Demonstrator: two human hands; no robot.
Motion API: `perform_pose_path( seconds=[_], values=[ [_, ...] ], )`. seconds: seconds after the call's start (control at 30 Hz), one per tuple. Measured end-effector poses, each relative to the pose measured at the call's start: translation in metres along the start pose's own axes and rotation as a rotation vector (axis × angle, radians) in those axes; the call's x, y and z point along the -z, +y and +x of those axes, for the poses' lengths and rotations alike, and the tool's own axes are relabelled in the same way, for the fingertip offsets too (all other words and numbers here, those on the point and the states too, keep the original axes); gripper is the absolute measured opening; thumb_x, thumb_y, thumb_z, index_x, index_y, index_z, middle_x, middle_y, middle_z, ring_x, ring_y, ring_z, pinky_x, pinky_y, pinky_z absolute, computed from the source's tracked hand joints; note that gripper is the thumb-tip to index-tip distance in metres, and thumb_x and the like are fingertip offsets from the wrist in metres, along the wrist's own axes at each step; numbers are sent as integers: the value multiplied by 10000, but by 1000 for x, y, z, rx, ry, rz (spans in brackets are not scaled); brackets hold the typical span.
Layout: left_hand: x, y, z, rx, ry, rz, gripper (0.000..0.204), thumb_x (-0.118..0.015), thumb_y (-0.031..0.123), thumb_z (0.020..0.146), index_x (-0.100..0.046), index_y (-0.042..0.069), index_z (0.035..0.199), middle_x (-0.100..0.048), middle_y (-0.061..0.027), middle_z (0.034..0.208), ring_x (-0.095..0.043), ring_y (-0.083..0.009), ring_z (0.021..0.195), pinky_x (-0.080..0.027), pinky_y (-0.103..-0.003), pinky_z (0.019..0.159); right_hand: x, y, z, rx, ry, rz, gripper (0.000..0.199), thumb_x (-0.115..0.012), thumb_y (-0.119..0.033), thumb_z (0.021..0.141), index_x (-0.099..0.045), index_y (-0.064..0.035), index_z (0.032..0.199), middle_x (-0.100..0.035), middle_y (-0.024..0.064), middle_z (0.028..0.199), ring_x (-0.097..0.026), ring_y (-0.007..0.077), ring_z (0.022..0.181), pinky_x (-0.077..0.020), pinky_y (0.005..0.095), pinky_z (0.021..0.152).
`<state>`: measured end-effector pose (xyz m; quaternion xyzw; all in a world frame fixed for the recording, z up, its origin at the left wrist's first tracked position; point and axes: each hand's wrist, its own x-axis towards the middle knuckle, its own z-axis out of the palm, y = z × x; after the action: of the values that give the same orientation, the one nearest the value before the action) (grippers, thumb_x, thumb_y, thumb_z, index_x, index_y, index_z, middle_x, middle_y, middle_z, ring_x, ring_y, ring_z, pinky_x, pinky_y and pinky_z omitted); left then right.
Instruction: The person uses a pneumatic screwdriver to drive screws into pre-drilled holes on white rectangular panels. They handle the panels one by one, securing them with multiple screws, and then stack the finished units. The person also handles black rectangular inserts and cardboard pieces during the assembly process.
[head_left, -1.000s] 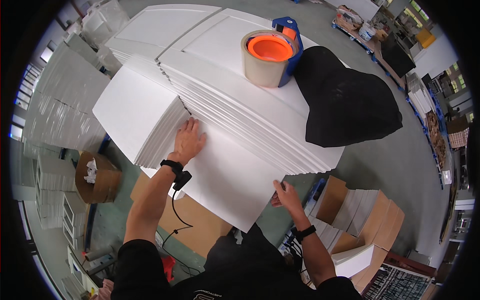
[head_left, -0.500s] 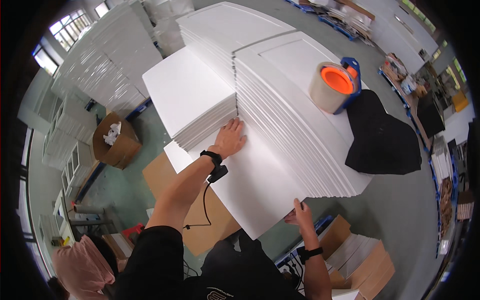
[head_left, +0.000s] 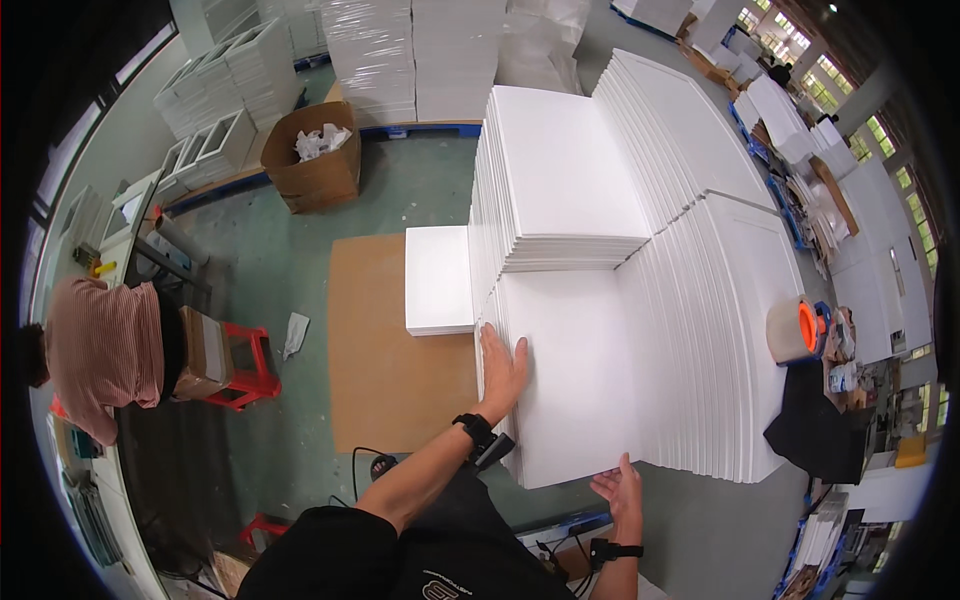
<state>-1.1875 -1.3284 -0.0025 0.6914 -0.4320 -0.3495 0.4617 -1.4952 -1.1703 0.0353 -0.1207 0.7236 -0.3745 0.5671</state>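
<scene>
A white panel lies flat on top of the low near stack. My left hand rests along this stack's left edge, its fingers stretched and apart. At the panel's near right corner is my right hand, palm turned up and fingers spread, with a fingertip against the near edge. Behind the panel rises a higher stack of white panels. To its right stands a long row of stacked white panels with framed faces. A smaller white stack sits to the left on a brown cardboard sheet.
A tape dispenser and a black cloth lie on the right stack. Left are an open cardboard box, a red stool and a person in a striped top. Wrapped stacks stand at the back.
My view has swung left. My left hand has moved from the panel's far inner corner to its left edge. The right hand stays at the near edge, its fingers now more spread.
</scene>
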Motion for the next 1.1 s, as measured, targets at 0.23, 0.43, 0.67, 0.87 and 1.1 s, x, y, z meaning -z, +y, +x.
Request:
perform_pose_path(
  seconds=[0.23, 0.43, 0.67, 0.87, 1.1],
  values=[
    [-37, -27, 8, 69, -25, -94, 761, -493, 310, 1072, -142, -140, 1575, -190, -409, 1617, -176, -542, 1526, -188, -578, 1252, 0, -2, 0, -22, 7, -65, 474, -609, -534, 1024, -555, -87, 877, -611, 71, 810, -682, 257, 773, -633, 511, 788],
    [-5, -16, 7, 147, -112, -112, 773, -517, 333, 1063, -160, -116, 1580, -215, -396, 1614, -235, -525, 1512, -259, -570, 1229, -5, 9, -19, -55, 103, 85, 516, -615, -572, 1007, -549, -65, 941, -596, 60, 775, -661, 246, 763, -629, 520, 834],
    [149, -191, -75, 16, -384, -20, 471, -551, 334, 989, -664, -34, 1261, -683, -280, 1233, -635, -443, 1180, -481, -487, 1046, 3, 102, -72, -14, -12, -300, 430, -669, -487, 997, -583, -69, 950, -645, 65, 808, -713, 231, 704, -657, 458, 746],
    [398, -386, -235, 658, -226, 119, 406, -514, 311, 937, -724, -33, 993, -730, -269, 988, -690, -467, 980, -535, -515, 902, -65, 159, -113, -32, -202, -723, 358, -640, -376, 1010, -588, -22, 1024, -638, 61, 827, -715, 222, 731, -662, 408, 711],
    [612, -436, -448, 974, 354, 294, 406, -479, 288, 944, -722, -25, 1032, -693, -309, 1082, -643, -523, 1052, -509, -553, 963, -231, 196, -111, -20, -459, -1063, 303, -634, -319, 1024, -596, -18, 1024, -655, 85, 821, -717, 232, 707, -654, 396, 631]
  ],
)
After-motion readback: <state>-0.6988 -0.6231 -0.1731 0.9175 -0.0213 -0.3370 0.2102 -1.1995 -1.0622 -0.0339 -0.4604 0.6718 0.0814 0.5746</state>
